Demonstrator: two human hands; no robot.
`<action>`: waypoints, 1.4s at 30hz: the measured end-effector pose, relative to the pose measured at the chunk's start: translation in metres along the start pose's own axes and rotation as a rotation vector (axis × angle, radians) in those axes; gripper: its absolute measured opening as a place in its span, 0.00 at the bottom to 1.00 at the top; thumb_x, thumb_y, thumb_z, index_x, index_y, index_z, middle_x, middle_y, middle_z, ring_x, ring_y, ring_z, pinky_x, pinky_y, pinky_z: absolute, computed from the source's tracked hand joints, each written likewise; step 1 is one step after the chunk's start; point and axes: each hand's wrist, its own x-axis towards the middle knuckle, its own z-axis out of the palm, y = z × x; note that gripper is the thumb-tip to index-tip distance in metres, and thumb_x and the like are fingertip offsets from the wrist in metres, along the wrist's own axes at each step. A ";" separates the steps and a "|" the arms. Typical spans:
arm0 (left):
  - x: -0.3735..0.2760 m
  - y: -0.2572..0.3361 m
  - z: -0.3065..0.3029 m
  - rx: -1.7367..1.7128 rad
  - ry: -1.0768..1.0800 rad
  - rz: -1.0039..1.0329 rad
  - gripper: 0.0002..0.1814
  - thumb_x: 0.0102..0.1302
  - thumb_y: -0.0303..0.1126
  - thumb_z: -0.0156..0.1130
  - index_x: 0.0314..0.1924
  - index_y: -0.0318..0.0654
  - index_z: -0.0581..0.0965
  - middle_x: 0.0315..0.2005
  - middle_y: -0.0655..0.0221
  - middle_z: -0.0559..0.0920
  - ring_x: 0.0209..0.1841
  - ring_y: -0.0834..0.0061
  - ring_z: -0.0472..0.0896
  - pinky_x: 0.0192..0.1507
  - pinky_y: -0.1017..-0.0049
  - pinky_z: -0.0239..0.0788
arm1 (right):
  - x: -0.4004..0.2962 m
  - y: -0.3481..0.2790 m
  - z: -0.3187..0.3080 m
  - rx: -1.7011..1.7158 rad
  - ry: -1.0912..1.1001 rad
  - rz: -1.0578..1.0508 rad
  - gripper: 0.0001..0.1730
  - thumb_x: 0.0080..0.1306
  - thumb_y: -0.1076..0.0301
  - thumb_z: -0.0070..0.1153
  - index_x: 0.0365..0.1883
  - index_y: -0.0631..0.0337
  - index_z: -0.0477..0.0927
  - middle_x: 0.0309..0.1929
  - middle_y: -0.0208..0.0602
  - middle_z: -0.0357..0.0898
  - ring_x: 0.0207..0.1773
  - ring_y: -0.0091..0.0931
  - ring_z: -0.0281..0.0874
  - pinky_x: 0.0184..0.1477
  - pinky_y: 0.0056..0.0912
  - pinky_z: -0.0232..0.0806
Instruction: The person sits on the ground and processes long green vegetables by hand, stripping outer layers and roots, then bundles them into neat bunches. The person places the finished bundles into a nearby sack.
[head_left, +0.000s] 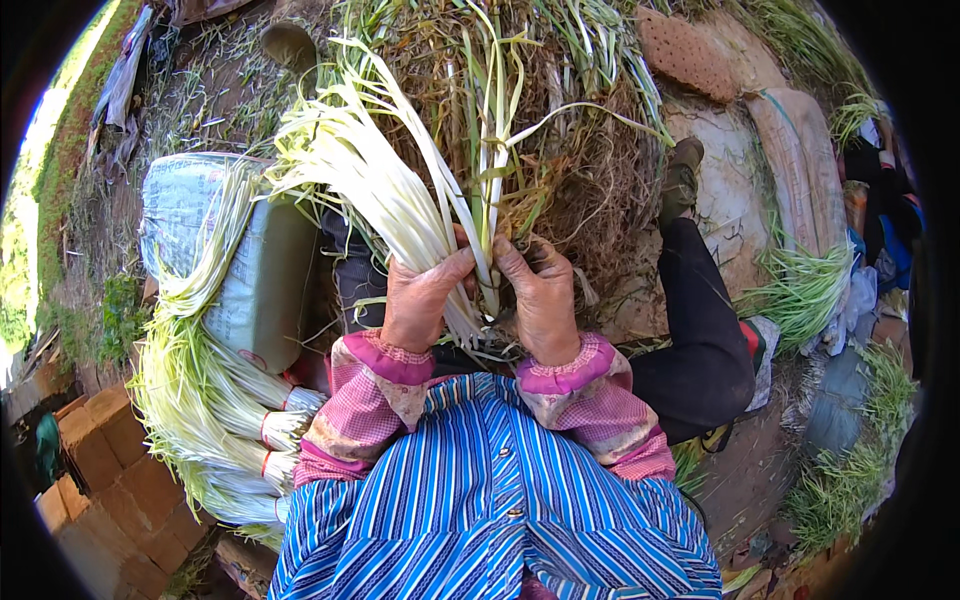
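Note:
My left hand (426, 294) is closed around a thick bunch of pale stalks with yellow-green leaves (375, 180), probably blanched garlic chives, which fans out to the upper left. Close beside it, my right hand (541, 289) pinches dry brown leaf matter at the lower part of a few separate stalks (493, 180) that stand between both thumbs. Roots and bits of dirt hang below the stalks. Beyond my hands lies a large heap of unpeeled stalks with brown, matted roots (600, 187).
At left, several bundles tied with red bands (217, 420) lie beside a stuffed woven sack (281, 277). Orange bricks (127, 480) are stacked lower left. At right are a long woven sack (802, 165), loose green stalks (806, 292), and partly visible people at the far edge.

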 end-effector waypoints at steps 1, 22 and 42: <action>0.001 -0.001 -0.003 -0.003 -0.008 -0.037 0.10 0.54 0.24 0.58 0.37 0.34 0.74 0.29 0.70 0.77 0.24 0.83 0.73 0.24 0.84 0.65 | 0.000 -0.001 0.001 0.018 -0.019 0.018 0.09 0.61 0.69 0.50 0.35 0.66 0.75 0.26 0.28 0.75 0.25 0.16 0.68 0.28 0.17 0.63; -0.013 0.041 0.000 0.065 0.119 0.324 0.10 0.53 0.21 0.59 0.37 0.33 0.72 0.25 0.63 0.78 0.19 0.79 0.73 0.19 0.81 0.65 | 0.018 0.019 -0.038 -1.524 0.068 -0.648 0.10 0.57 0.66 0.48 0.29 0.63 0.65 0.20 0.45 0.73 0.21 0.42 0.72 0.22 0.41 0.66; 0.040 0.228 -0.068 -0.196 -0.142 0.502 0.08 0.61 0.30 0.52 0.34 0.30 0.71 0.20 0.72 0.70 0.20 0.84 0.64 0.20 0.86 0.59 | -0.033 -0.064 -0.150 -0.992 0.070 -0.065 0.23 0.57 0.57 0.52 0.46 0.64 0.71 0.36 0.48 0.75 0.36 0.35 0.75 0.35 0.34 0.66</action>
